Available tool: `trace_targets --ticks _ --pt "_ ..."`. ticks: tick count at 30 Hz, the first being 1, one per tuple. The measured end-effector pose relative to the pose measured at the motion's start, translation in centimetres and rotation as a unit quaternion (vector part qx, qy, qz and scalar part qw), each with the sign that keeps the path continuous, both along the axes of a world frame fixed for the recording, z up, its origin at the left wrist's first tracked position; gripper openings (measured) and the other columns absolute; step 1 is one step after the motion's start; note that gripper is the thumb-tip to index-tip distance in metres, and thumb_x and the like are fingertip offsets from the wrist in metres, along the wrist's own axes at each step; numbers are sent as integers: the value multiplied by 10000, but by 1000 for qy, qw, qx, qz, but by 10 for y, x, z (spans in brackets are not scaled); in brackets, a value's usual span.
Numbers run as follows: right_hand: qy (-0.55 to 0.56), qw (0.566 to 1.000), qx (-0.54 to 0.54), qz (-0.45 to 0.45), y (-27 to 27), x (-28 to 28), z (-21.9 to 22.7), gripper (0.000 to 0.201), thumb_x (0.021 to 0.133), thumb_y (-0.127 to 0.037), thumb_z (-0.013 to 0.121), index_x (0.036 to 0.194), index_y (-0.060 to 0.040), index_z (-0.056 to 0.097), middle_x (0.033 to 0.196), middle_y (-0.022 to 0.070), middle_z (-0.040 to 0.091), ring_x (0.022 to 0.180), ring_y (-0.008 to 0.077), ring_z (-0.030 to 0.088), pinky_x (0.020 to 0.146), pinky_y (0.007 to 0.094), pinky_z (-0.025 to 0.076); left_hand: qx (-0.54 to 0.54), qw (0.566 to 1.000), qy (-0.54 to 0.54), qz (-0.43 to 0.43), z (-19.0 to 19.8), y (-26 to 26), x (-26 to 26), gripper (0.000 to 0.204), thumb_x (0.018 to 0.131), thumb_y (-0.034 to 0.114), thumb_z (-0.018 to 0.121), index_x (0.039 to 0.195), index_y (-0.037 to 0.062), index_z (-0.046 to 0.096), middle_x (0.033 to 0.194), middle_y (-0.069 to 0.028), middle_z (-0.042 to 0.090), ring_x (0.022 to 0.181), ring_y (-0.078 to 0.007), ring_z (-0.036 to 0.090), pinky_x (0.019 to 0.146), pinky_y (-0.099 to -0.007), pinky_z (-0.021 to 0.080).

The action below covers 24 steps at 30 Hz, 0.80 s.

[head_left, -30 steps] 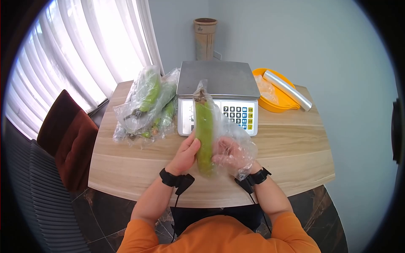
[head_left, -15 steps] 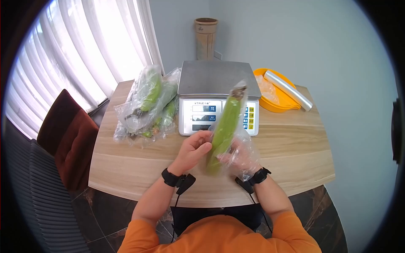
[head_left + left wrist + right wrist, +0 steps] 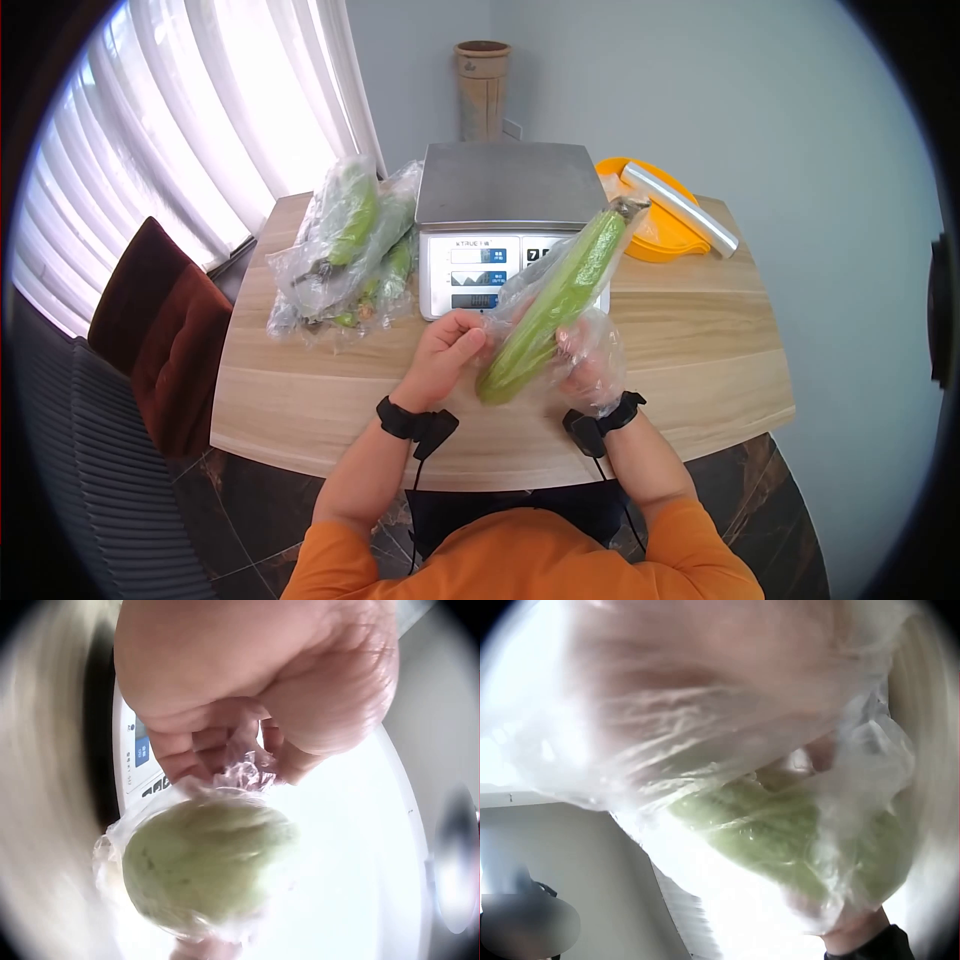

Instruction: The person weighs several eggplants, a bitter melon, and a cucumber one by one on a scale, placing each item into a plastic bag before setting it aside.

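Note:
A long green vegetable (image 3: 556, 305) with a brown end slants over the scale's front, that end up to the right. Clear plastic bag film (image 3: 251, 769) wraps it. My left hand (image 3: 445, 357) pinches a gathered bit of the film beside the vegetable. Its thumb and fingers meet above the rounded pale-green end in the left wrist view. On the other side my right hand (image 3: 592, 365) grips the vegetable, and the film covers this hand too. In the right wrist view the film blurs most of its fingers, with the green surface (image 3: 772, 832) below them.
A scale (image 3: 510, 185) with a metal plate and keypad stands behind the hands. Several bagged green vegetables (image 3: 350, 235) lie to its left. At right a yellow basin (image 3: 668, 245) bears a roll of clear film (image 3: 680, 205). A brown chair (image 3: 165, 330) stands left of the table.
The vegetable has swung from nearly upright to slanting, its brown end moving right. My left hand has gone from holding its side to pinching the film; my right hand stays on it.

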State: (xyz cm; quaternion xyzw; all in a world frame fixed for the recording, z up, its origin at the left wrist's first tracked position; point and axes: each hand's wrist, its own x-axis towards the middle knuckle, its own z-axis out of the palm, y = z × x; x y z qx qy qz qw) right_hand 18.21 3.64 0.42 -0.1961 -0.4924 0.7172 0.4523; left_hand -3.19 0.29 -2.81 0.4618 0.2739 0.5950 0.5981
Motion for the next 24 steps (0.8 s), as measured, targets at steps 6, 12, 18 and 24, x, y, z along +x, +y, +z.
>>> trace_targets --ticks 6,12,18,24 --pt "83 992 -85 29 4 -3 -7 644 798 -363 738 1260 -1 474 1129 132 588 1055 235 577 926 376 477 -18 991 -126 -40 10 -3 -8 104 967 194 550 979 93 530 824 -28 571 640 -98 496 548 -221 402" --pt "-10 999 20 36 4 3 -2 605 859 -347 658 1299 9 444 1183 117 571 1102 208 519 970 343 400 -41 978 -196 -52 17 -8 -13 97 982 214 516 977 118 527 749 -8 506 537 -87 432 452 -234 352" --pt "-37 999 15 7 2 10 6 629 807 -274 736 1279 40 463 1210 108 560 1095 192 534 929 319 429 -25 963 -254 -86 21 -11 -16 104 987 233 503 994 131 522 714 -5 462 483 -84 365 427 -233 305" --pt "38 998 -36 -40 5 2 6 546 879 -198 636 1340 -14 408 1220 90 533 1125 196 505 943 328 428 19 980 -186 -71 9 -1 -13 246 970 276 537 1103 71 511 863 -23 541 704 -126 520 616 -273 439"
